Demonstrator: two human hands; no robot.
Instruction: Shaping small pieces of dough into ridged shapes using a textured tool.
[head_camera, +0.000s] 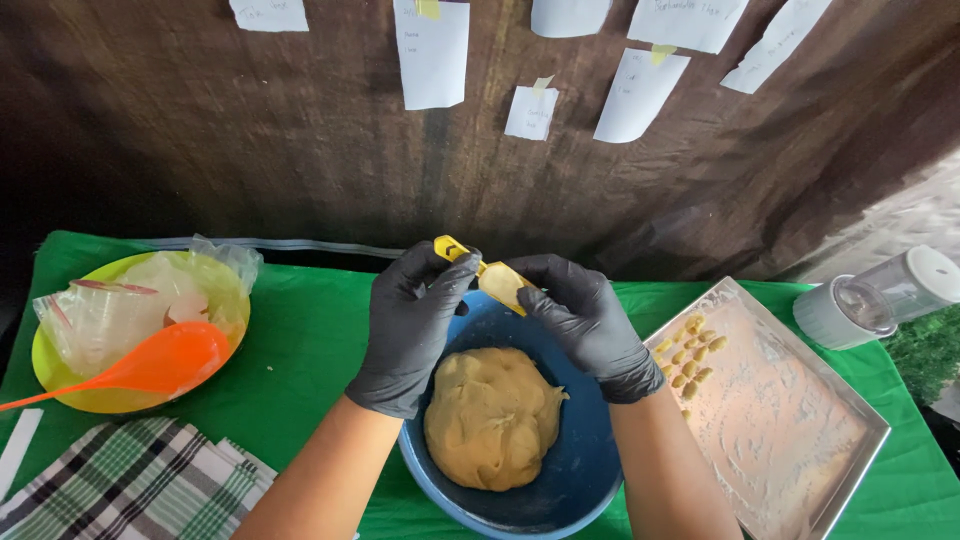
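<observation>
Green cloth covers the bench (320, 330), and behind it, from nine o'clock round to three, a dark brown rough wall is hung with white paper notes (432, 55). On the cloth, at four o'clock from the centre, a metal tray (800, 440) dusted with flour is laid, with a small cluster of shaped dough pieces (690, 355) gathered near its upper left corner. At six o'clock a blue bowl (585, 470) is set, and a large mound of tan dough (492, 415) is held in it. At nine o'clock a yellow-green plate (70, 400) is loaded with clear plastic bags (120, 305), and an orange spoon (150, 365) is rested across it. A checked cloth (130, 485) is folded at seven o'clock, and a white jar with a clear lid (880, 295) is lying on its side at three o'clock.

Above the bowl's far rim, a small yellow press (452, 247) is gripped in the closed, black-gloved left hand (410, 325). A pale lump of dough (503, 285) is pinched against that tool by the fingers of the black-gloved right hand (590, 325).

The step is judged to be done best if the lump is pressed evenly into the tool over the bowl, so that any scraps are caught, and if the piece is eased off gently, so its shape is kept.
</observation>
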